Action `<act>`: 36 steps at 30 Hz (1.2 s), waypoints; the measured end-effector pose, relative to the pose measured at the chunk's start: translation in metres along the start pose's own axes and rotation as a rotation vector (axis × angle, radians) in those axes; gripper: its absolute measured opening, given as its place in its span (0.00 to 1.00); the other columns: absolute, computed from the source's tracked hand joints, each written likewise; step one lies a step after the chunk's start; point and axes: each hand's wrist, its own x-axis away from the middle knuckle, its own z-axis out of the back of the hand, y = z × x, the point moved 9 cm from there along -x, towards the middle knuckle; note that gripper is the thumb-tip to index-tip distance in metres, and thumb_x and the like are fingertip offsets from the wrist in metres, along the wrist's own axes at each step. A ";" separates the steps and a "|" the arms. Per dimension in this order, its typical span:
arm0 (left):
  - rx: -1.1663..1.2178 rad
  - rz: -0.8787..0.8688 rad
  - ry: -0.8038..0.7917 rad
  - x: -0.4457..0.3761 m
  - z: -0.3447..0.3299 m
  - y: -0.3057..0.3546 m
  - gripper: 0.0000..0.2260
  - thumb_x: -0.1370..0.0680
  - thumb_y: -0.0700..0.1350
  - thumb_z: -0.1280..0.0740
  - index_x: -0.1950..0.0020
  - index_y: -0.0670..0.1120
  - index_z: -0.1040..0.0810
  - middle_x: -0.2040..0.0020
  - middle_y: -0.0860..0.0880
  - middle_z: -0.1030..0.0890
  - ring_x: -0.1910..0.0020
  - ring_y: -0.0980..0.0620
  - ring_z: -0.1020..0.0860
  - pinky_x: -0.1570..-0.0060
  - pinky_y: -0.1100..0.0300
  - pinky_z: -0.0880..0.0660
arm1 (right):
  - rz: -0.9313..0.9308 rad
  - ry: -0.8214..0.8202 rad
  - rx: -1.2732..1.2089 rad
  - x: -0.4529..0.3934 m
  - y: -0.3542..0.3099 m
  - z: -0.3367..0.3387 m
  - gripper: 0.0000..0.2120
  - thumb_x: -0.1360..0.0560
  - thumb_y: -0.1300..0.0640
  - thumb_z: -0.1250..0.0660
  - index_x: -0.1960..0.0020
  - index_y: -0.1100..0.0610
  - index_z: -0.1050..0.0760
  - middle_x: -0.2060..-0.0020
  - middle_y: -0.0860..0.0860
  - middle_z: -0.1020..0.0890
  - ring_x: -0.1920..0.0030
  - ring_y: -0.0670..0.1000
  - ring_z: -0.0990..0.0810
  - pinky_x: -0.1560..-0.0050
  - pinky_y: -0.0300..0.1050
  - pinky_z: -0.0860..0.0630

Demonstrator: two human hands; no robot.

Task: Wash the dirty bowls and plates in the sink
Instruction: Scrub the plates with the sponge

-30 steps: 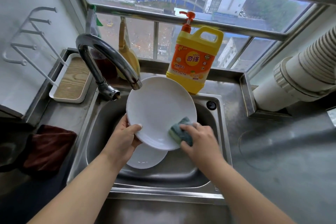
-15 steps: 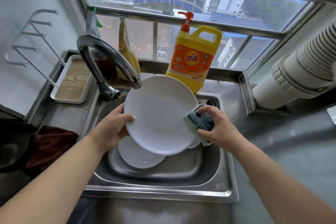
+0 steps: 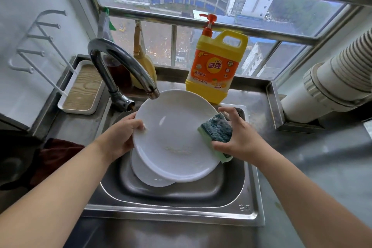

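Your left hand (image 3: 120,137) grips the large white plate (image 3: 173,137) by its rim at nine o'clock, thumb curled over the front face and the other fingers hidden behind it. You hold the plate tilted above the steel sink (image 3: 173,213), its face turned towards you, with a smear of residue low on its surface. Its top edge sits just under the spout of the curved tap (image 3: 120,64).

Your right hand (image 3: 239,139) pinches the green-and-blue sponge (image 3: 216,131) against the plate's rim at three o'clock: the thumb presses the sponge's lower edge, while the fingers are spread and arched above it. The dark scouring side faces you.

A second white plate (image 3: 149,177) lies in the basin, mostly covered by the held one and showing at its seven o'clock.

At twelve o'clock from the sink, the yellow dish soap bottle (image 3: 215,66) stands on the ledge with its red pump on top. At ten o'clock sits a white tray (image 3: 80,90) with a wood-grain base. A dark red cloth (image 3: 54,159) lies on the counter at nine o'clock.
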 end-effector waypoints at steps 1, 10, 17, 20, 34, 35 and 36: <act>0.009 -0.003 0.002 0.001 0.001 0.000 0.18 0.26 0.32 0.45 0.46 0.48 0.22 0.58 0.43 0.19 0.59 0.45 0.21 0.57 0.51 0.25 | -0.049 -0.033 -0.069 -0.001 0.004 -0.003 0.37 0.35 0.52 0.24 0.35 0.40 0.42 0.42 0.47 0.27 0.47 0.48 0.24 0.52 0.39 0.24; 0.431 -0.078 -0.264 0.013 -0.045 -0.008 0.26 0.31 0.49 0.26 0.34 0.46 0.25 0.39 0.39 0.21 0.42 0.41 0.21 0.50 0.49 0.21 | -0.288 0.210 -0.270 0.014 0.034 -0.024 0.36 0.34 0.58 0.26 0.35 0.42 0.42 0.46 0.48 0.27 0.51 0.48 0.25 0.64 0.28 0.31; 0.578 0.022 -0.056 0.029 -0.071 -0.083 0.31 0.33 0.33 0.30 0.31 0.47 0.30 0.39 0.41 0.20 0.42 0.42 0.20 0.51 0.51 0.20 | -0.439 0.397 -0.449 0.029 0.040 -0.054 0.35 0.32 0.57 0.28 0.33 0.46 0.44 0.51 0.48 0.27 0.56 0.45 0.26 0.55 0.41 0.30; 0.483 0.037 0.067 0.035 -0.069 -0.090 0.21 0.24 0.26 0.41 0.37 0.46 0.28 0.47 0.42 0.17 0.50 0.43 0.17 0.55 0.51 0.18 | -0.481 0.324 -0.433 0.029 0.038 -0.072 0.36 0.32 0.55 0.27 0.31 0.49 0.43 0.45 0.50 0.30 0.50 0.49 0.28 0.50 0.42 0.31; 0.270 0.035 0.048 0.032 -0.049 -0.066 0.21 0.26 0.25 0.43 0.43 0.46 0.26 0.54 0.43 0.16 0.58 0.45 0.17 0.65 0.53 0.19 | 0.080 0.016 0.075 0.029 -0.028 -0.101 0.23 0.26 0.49 0.31 0.31 0.44 0.29 0.36 0.48 0.28 0.37 0.50 0.33 0.34 0.40 0.37; 0.280 0.043 0.052 0.032 -0.043 -0.066 0.22 0.26 0.24 0.44 0.43 0.48 0.26 0.52 0.43 0.17 0.57 0.44 0.17 0.66 0.53 0.19 | 0.073 0.027 0.123 0.027 -0.014 -0.093 0.23 0.26 0.50 0.30 0.32 0.45 0.28 0.35 0.49 0.28 0.36 0.51 0.34 0.33 0.42 0.38; 0.282 0.054 0.050 0.031 -0.038 -0.067 0.23 0.26 0.25 0.44 0.43 0.49 0.27 0.49 0.43 0.19 0.54 0.44 0.19 0.65 0.52 0.19 | 0.039 0.054 0.169 0.022 0.002 -0.083 0.24 0.26 0.51 0.30 0.31 0.45 0.29 0.35 0.50 0.29 0.36 0.52 0.34 0.32 0.44 0.38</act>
